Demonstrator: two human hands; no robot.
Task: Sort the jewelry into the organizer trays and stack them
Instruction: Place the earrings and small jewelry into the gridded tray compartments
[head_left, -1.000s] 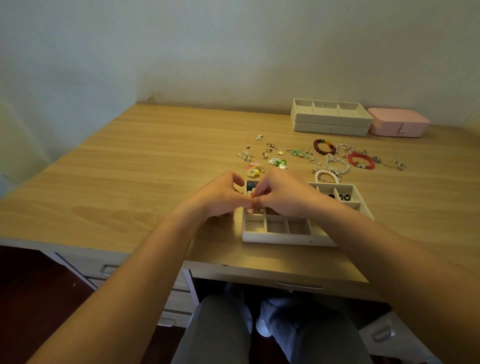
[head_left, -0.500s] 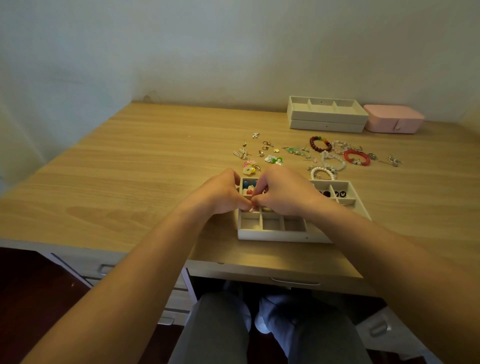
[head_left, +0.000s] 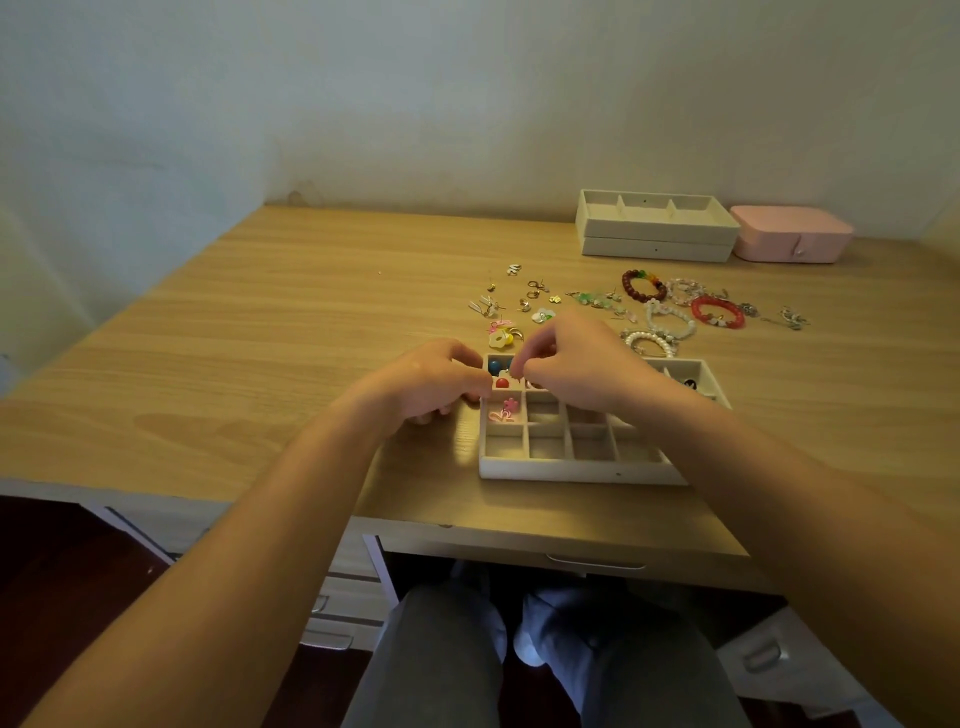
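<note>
1. My left hand (head_left: 436, 384) sits against the left wall of the organizer tray (head_left: 571, 470), wrist low on the bench (head_left: 260, 364). Its fingers are curled, the tips by the far-left cells. I cannot tell whether it holds anything.
2. Just right of those tips, a blue bead (head_left: 494, 365) and a red bead (head_left: 502, 383) lie in the far-left cells. A pink flower earring (head_left: 506, 410) lies in the cell nearer me.
3. My right hand (head_left: 576, 364) hovers over the tray's far row, thumb and forefinger narrowed on a small pale piece (head_left: 512, 371), too small to name. Open cells lie just below and toward me, so I judge the coming move to be a short drop by this hand.
4. Beyond and right of the tray, the unsorted pieces, such as the red bracelet (head_left: 717, 312), lie on the right hand's side.
5. The stacked trays (head_left: 657, 223) stand at the far right rear, well apart.
</note>
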